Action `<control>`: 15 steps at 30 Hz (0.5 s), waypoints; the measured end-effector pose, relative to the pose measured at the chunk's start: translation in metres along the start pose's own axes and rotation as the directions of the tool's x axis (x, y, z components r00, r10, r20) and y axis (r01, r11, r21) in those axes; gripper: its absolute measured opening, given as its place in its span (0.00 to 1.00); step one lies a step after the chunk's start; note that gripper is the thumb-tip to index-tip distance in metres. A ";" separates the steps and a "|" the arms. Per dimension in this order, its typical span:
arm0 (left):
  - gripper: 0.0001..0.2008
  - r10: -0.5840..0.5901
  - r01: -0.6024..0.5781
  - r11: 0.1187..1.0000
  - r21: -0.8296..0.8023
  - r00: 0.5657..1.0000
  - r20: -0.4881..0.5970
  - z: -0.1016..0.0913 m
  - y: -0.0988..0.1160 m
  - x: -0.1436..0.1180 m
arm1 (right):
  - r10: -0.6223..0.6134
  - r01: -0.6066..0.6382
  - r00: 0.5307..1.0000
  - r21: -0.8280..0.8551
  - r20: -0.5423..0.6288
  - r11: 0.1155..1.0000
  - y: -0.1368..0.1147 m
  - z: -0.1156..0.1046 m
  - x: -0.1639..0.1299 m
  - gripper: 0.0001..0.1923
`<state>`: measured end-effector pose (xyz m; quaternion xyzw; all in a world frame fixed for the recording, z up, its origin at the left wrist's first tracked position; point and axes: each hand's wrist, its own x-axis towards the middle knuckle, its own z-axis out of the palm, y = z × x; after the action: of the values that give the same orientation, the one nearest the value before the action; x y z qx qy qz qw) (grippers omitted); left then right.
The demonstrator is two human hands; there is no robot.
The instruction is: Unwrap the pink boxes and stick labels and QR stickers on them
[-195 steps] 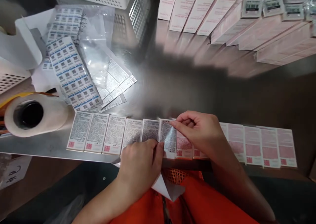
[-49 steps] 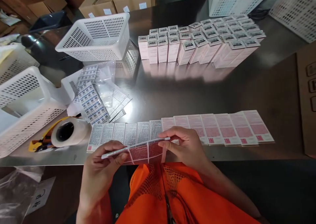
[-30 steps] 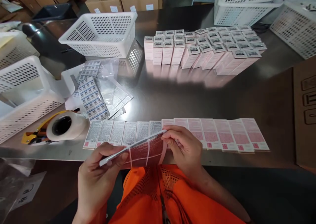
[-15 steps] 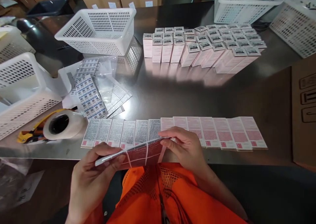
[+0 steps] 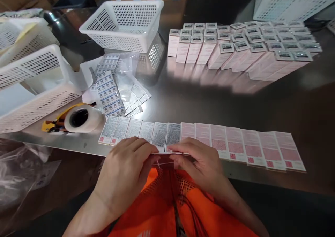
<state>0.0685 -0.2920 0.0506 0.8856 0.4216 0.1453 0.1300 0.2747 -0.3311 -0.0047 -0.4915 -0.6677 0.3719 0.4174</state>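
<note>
In front of my orange top I hold a flat folded carton (image 5: 165, 159), its reddish side facing me with thin white lines on it. My left hand (image 5: 128, 176) pinches its left part between thumb and fingers. The right end is pinched by my right hand (image 5: 202, 162). Just beyond both hands, a row of flat printed cartons overlaps along the table's near edge. Black-print cartons (image 5: 134, 128) lie on the left, and pink cartons (image 5: 234, 143) with small red code squares lie on the right. My fingers cover the lower parts of several in the middle.
Several upright pink-white boxes (image 5: 195, 50) stand at the back right. A white basket (image 5: 138, 43) is at the back, with another basket (image 5: 49, 90) on the left. Nearby lie label sheets (image 5: 110, 94), a clear tape roll (image 5: 90, 120) and a yellow tape dispenser (image 5: 49, 125).
My left hand has moved right along the carton, closer to my right hand. The carton has gone from slanted to nearly level, seen edge-on. The camera view has shifted left.
</note>
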 end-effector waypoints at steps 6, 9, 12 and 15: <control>0.07 -0.047 0.047 0.996 -0.078 0.999 0.001 0.004 -0.002 -0.003 | 0.054 -0.048 0.997 0.093 -0.054 0.995 -0.001 0.002 0.004 0.04; 0.06 -0.084 0.083 0.994 -0.070 0.997 -0.002 0.005 -0.005 -0.005 | -0.056 0.054 0.980 -0.017 -0.188 0.998 -0.002 0.009 0.004 0.07; 0.06 -0.120 0.118 0.989 -0.085 0.993 -0.014 0.007 -0.006 -0.004 | -0.224 0.162 0.925 -0.215 -0.306 0.963 0.003 0.020 0.000 0.11; 0.06 -0.160 0.156 0.980 -0.125 0.987 -0.023 0.009 -0.005 -0.002 | -0.357 0.232 0.870 -0.355 -0.341 0.906 0.010 0.029 -0.004 0.20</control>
<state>0.0669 -0.2912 0.0402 0.8369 0.4831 0.1749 0.1884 0.2521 -0.3349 -0.0258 -0.5057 -0.6853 0.0886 0.5165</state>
